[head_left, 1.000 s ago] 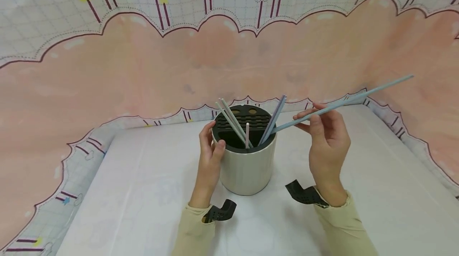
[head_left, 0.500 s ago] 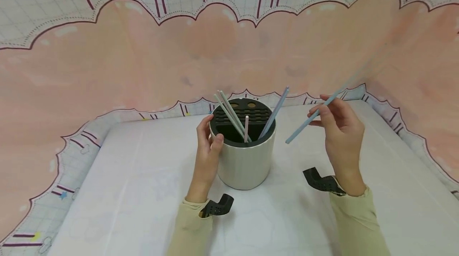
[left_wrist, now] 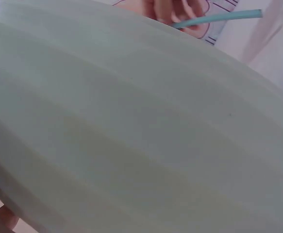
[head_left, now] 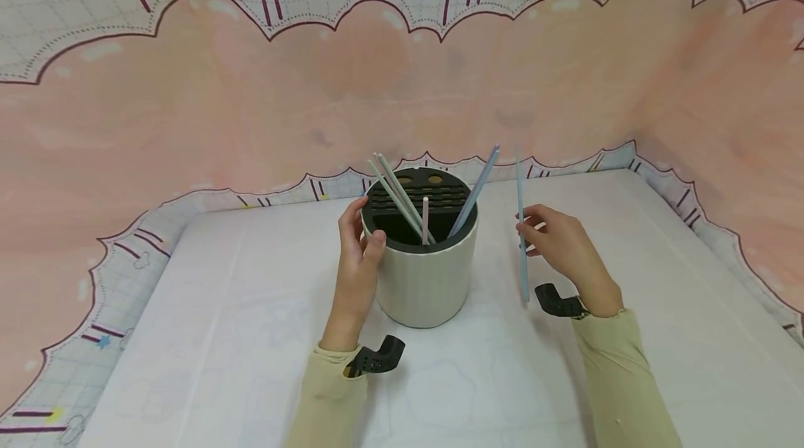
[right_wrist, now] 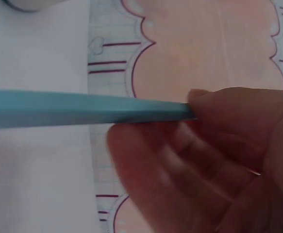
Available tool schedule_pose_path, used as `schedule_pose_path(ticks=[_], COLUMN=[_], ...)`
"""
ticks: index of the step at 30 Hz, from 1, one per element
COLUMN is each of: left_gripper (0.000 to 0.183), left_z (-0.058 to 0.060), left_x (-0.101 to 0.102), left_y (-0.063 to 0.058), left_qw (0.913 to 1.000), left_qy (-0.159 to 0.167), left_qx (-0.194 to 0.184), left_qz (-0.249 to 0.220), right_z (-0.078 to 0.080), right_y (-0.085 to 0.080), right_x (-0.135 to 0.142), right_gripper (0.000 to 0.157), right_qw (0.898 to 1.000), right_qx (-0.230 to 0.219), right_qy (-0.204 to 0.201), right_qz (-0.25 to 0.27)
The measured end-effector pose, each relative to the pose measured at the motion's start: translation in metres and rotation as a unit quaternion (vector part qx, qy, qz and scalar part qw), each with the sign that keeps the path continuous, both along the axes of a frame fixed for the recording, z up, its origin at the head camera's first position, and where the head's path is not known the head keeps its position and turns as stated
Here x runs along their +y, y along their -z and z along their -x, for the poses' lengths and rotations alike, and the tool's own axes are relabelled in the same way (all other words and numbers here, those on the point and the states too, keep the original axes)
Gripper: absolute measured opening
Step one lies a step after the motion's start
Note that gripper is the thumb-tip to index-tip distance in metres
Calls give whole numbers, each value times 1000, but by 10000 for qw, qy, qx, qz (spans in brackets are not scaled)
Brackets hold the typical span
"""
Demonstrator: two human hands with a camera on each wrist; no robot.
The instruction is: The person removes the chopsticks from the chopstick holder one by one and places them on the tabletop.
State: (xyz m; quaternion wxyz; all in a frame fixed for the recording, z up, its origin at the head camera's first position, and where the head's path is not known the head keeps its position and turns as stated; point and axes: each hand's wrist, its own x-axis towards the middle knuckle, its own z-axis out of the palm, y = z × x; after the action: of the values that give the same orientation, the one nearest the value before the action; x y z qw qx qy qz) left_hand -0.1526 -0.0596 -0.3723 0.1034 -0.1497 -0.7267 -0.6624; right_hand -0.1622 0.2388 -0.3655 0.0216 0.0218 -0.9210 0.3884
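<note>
In the head view, my left hand (head_left: 355, 270) holds the left side of a cream utensil holder (head_left: 422, 287) with a dark slotted top. Its fingers wrap the outside and the thumb sits at the rim. Two pale green chopsticks (head_left: 399, 197), a short-showing pink one (head_left: 425, 219) and two bluish-purple ones (head_left: 474, 191) stand in the holder's open front slot. To its right, my right hand (head_left: 565, 249) pinches a light blue chopstick (head_left: 524, 273), near upright beside the holder. The right wrist view shows this chopstick (right_wrist: 58, 109) between thumb and fingers.
A white-covered table (head_left: 251, 336) lies under everything. Behind it hangs a peach and white patterned cloth (head_left: 314, 99), wrapping round the sides. The ribbed holder wall (left_wrist: 141, 121) fills most of the left wrist view. Black wrist straps (head_left: 377, 356) sit at both cuffs.
My right hand has drawn the light blue chopstick out of the holder to the right, then turned it from slanted to nearly upright. My left hand stays on the holder.
</note>
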Motion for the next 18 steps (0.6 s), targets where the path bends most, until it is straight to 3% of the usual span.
schedule_pose_path(ticks=[18], left_gripper=[60], left_z=[0], left_x=[0], left_y=[-1], left_qw=[10000], left_qy=[61], left_qx=[5], left_qz=[-47], right_z=[11], right_y=[41], right_x=[29], right_gripper=[35], right_qw=[9884], right_qx=[-1503], right_qy=[-206], right_qz=[-29])
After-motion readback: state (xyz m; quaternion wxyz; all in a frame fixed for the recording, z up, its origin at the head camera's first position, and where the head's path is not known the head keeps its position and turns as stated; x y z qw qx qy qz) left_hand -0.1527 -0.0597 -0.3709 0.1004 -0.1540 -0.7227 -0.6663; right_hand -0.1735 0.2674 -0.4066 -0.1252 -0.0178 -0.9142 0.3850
